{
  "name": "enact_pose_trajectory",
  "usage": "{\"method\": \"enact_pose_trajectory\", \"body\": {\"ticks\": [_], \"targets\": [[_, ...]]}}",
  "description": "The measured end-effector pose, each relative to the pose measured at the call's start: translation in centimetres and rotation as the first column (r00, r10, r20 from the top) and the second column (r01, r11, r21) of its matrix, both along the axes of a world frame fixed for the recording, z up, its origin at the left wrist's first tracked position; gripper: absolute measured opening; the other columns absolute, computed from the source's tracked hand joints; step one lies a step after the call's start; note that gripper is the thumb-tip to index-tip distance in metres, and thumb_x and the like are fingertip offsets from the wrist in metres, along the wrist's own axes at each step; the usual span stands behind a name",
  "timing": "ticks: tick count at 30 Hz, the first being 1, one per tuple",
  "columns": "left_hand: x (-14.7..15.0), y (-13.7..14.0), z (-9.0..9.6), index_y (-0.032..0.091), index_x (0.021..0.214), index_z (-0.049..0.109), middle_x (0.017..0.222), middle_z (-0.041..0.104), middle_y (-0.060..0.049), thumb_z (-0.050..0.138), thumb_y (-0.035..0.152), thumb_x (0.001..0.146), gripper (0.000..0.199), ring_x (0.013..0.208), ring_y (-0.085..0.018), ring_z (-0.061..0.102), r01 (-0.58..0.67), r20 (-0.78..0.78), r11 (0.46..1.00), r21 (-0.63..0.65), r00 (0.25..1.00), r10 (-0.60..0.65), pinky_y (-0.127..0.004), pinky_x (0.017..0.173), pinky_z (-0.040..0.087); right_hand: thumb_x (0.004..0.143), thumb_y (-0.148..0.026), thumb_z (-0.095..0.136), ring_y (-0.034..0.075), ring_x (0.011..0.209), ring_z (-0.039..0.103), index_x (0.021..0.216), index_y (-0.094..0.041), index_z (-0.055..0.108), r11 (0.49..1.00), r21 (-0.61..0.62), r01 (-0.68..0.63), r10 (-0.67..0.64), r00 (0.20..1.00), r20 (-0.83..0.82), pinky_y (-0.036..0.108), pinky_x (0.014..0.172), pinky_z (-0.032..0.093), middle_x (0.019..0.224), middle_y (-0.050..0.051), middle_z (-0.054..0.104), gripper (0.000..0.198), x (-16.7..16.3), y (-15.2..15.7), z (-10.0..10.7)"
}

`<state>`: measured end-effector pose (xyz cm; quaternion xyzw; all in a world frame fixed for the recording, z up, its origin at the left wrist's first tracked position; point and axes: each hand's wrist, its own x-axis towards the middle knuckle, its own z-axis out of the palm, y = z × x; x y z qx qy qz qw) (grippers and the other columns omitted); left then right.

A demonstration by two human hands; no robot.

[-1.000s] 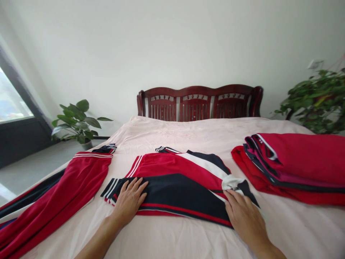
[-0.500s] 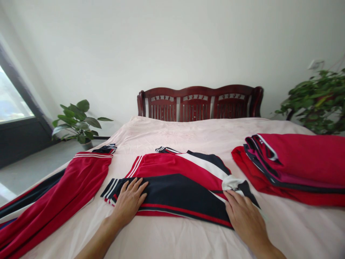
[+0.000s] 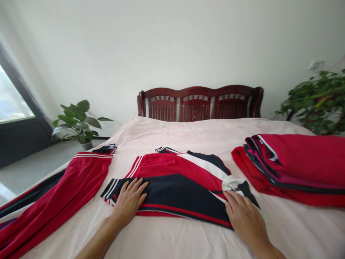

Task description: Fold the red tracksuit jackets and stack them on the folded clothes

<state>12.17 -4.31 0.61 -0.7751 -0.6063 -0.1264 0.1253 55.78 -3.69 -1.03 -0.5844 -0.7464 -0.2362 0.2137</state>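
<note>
A red, navy and white jacket [image 3: 164,165] lies on the bed with its collar toward the right. One navy sleeve [image 3: 183,190] is laid across its near side, its striped cuff pointing left. My left hand [image 3: 130,197] rests flat on this sleeve close to the cuff, fingers spread. At the other end, my right hand [image 3: 245,215] lies on the shoulder just below the white collar [image 3: 231,182], its fingers stretched out over the cloth. The undersides of the right fingertips are hidden.
A folded stack of red and navy clothes [image 3: 302,154] sits at the right. More red garments [image 3: 78,187] are spread at the left bed edge. Beyond the pink sheet [image 3: 183,135] stands a dark wooden headboard [image 3: 195,104], with potted plants [image 3: 81,122] at both sides.
</note>
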Motion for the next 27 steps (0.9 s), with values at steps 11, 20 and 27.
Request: {"method": "enact_pose_trajectory", "body": {"ticks": [11,20,27], "targets": [[0.01,0.00,-0.09,0.034,0.139,0.053,0.146,0.053,-0.003,0.039,0.040,0.099,0.042,0.135,-0.028,0.045,0.001,0.004,1.000,0.012,1.000,-0.001,-0.052,0.111,0.031,0.093,-0.023,0.045,0.023,0.094,0.061,0.118,-0.022,0.067,1.000,0.011,-0.010,0.010,1.000,-0.008,0.037,0.076,0.049,0.117,0.006,0.069,0.033,-0.14,-0.08,0.29],[-0.19,0.14,-0.36,0.035,0.138,0.053,0.144,0.055,-0.004,0.040,0.040,0.098,0.043,0.135,-0.028,0.046,0.014,0.008,0.999,0.038,1.000,-0.014,-0.051,0.111,0.032,0.092,-0.023,0.046,0.023,0.094,0.060,0.119,-0.022,0.067,1.000,0.009,-0.009,0.009,1.000,-0.005,0.036,0.077,0.048,0.118,0.006,0.069,0.033,-0.01,0.00,0.08],[-0.14,0.13,-0.30,0.034,0.138,0.053,0.144,0.055,-0.004,0.041,0.040,0.098,0.043,0.134,-0.028,0.047,0.008,0.002,0.999,0.033,1.000,-0.009,-0.052,0.110,0.032,0.092,-0.023,0.047,0.024,0.095,0.060,0.119,-0.019,0.067,1.000,0.007,-0.009,0.009,1.000,0.007,0.037,0.078,0.049,0.118,0.006,0.069,0.033,0.04,0.05,-0.03]]}}
